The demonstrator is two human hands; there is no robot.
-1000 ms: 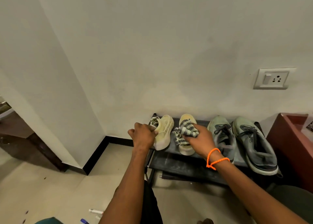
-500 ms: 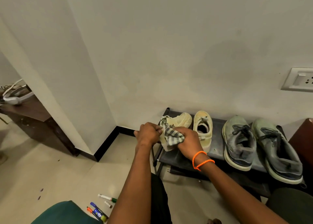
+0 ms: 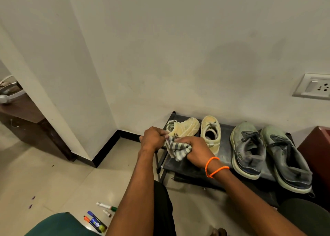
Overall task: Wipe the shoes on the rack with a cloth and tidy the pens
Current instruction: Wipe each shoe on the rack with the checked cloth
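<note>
4 shoes [image 3: 249, 147] on rack [image 3: 194, 169]; striped cloth [image 3: 177, 149]; pens [image 3: 96, 221] on floor.

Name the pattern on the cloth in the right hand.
Grey and white stripes on the cloth; head view.

Both forearms bare, no sleeves in view. Right wrist wears an orange braided cord bracelet [image 3: 215, 167], looped twice, one strand at about 11 o'clock of the other. Left hand [image 3: 153, 139] and right hand [image 3: 196, 149]: no rings or watch visible. Dark trousers [image 3: 163, 209] between the arms, dark knee at 5 o'clock. Green fabric [image 3: 59, 225] at 7 o'clock, garment unclear.
</note>
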